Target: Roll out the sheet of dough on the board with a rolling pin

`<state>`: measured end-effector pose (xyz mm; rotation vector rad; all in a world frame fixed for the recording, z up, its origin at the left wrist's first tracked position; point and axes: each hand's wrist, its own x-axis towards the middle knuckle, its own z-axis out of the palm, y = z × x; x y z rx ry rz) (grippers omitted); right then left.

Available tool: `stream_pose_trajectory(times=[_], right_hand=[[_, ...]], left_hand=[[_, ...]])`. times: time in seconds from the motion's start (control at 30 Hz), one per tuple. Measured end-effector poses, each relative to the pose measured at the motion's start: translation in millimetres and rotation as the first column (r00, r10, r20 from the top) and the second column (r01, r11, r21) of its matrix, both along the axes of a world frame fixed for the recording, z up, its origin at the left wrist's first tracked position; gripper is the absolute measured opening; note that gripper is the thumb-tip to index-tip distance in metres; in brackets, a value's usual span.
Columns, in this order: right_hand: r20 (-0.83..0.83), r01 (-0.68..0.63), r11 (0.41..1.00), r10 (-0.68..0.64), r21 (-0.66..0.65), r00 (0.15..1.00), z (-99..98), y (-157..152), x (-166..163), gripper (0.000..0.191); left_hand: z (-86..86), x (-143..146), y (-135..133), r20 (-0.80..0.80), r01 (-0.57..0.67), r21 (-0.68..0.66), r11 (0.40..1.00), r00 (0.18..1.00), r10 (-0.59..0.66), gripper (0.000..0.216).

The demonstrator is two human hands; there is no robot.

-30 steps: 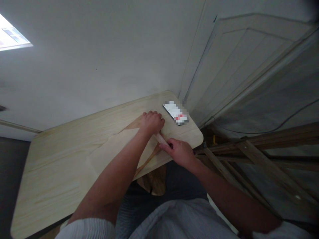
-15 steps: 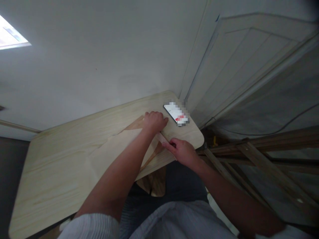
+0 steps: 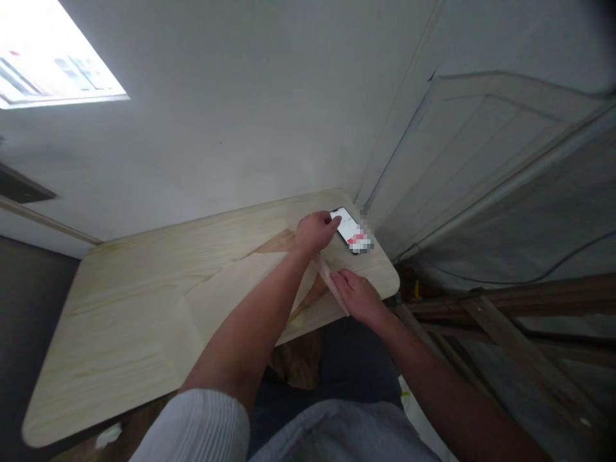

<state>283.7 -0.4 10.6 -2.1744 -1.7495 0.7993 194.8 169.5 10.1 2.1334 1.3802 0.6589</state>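
Observation:
A large pale sheet of paper (image 3: 240,276) lies across the wooden tabletop, with brown folded corners and a narrow folded strip at its right end. My left hand (image 3: 315,231) is over the upper end of that strip, fingers curled closed and thumb reaching towards the phone; whatever its fingers hold is hidden. My right hand (image 3: 359,295) is closed at the lower part of the strip, its fingers pressed on the paper near the table's front edge. Just beyond my left hand lies a phone (image 3: 347,224) with a lit screen, partly blurred.
The light wooden table (image 3: 110,308) stands against a white wall (image 3: 240,128). A panelled door-like surface (image 3: 462,128) rises on the right. Dark wooden beams (image 3: 520,346) and a cable (image 3: 505,281) are beyond the table's right end. A brown wooden seat (image 3: 301,362) shows below the front edge.
My left hand has shifted up and right, closer to the phone. My right hand's fingers have flattened along the strip, and more of the strip's lower end shows. The view has tilted.

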Motion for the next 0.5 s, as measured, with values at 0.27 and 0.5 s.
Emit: stream_pose_trajectory(times=[0.27, 0.5], right_hand=[[0.093, 0.028, 0.999, -0.025, -0.031, 0.995, 8.6, 8, -23, 0.034], [0.041, 0.022, 1.000, -0.022, -0.008, 0.999, 8.8, 27, -12, 0.024]], left_hand=[[4.0, -57, -21, 0.295, -0.097, 0.204, 0.974, 0.955, 0.033, 0.017], [14.3, -153, -71, 0.226, -0.247, 0.132, 0.960, 0.951, 0.213, 0.023]])
